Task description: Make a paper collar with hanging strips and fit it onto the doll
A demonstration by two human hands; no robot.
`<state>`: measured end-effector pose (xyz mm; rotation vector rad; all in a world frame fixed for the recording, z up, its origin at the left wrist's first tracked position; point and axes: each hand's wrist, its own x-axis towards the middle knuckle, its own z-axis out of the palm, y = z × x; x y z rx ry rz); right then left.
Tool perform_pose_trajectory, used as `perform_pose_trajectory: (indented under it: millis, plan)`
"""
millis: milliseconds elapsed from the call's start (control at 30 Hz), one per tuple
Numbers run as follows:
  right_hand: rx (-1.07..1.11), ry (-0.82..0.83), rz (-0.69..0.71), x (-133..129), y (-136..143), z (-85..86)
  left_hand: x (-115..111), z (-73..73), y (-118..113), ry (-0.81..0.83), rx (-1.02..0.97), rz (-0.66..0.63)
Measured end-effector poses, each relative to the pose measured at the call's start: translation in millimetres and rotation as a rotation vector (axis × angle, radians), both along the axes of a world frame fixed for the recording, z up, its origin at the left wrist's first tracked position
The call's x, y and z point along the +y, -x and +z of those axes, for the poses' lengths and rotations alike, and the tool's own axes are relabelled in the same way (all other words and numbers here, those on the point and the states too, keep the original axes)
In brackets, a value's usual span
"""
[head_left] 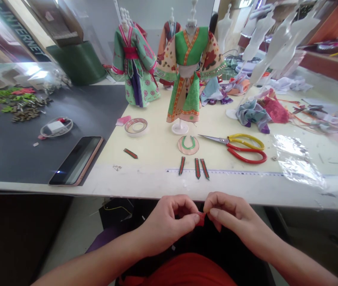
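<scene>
Just off the table's front edge, my left hand [177,216] pinches a small piece of red fabric [201,219] between thumb and forefinger. Close beside it on the right, my right hand [231,210] has thumb and forefinger pressed together at the fabric's edge; whatever lies between those fingertips is too small to make out. On the table beyond are several narrow red-and-green strips [197,168] with pointed ends. Behind them lies a round pinkish piece [188,150] with a green horseshoe-shaped band. Scissors [243,147] with yellow and red handles rest to its right, blades slightly apart.
A small mannequin in a green robe [183,79] stands behind the strips, with other dressed and bare mannequins around it. A phone [76,161], a tape roll [136,126], a measuring tape [240,173], a clear plastic bag [298,163] and fabric scraps [252,113] lie about.
</scene>
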<state>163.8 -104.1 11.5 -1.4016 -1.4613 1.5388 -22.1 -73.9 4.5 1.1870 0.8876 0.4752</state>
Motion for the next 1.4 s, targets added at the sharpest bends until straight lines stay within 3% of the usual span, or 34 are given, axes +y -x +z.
perform_pose_trajectory:
  millis: [600, 933, 1233, 1400]
  plan:
    - [-0.215, -0.516, -0.026, -4.6, 5.8, -4.9, -1.5, 0.2, 0.3, -0.212, 0.092, 0.020]
    - [-0.288, -0.719, -0.062, 6.3, 7.0, -2.8, 11.1, 4.9, 12.5, -0.590, 0.105, 0.063]
    - [-0.475, -0.836, -0.014, 36.3, 8.9, 0.4, 22.4, -1.5, 24.0, -1.087, 0.204, 0.164]
    - [-0.561, -0.880, -0.001, 55.3, 5.3, -1.0, 34.9, -1.4, 27.8, -1.233, 0.281, 0.144]
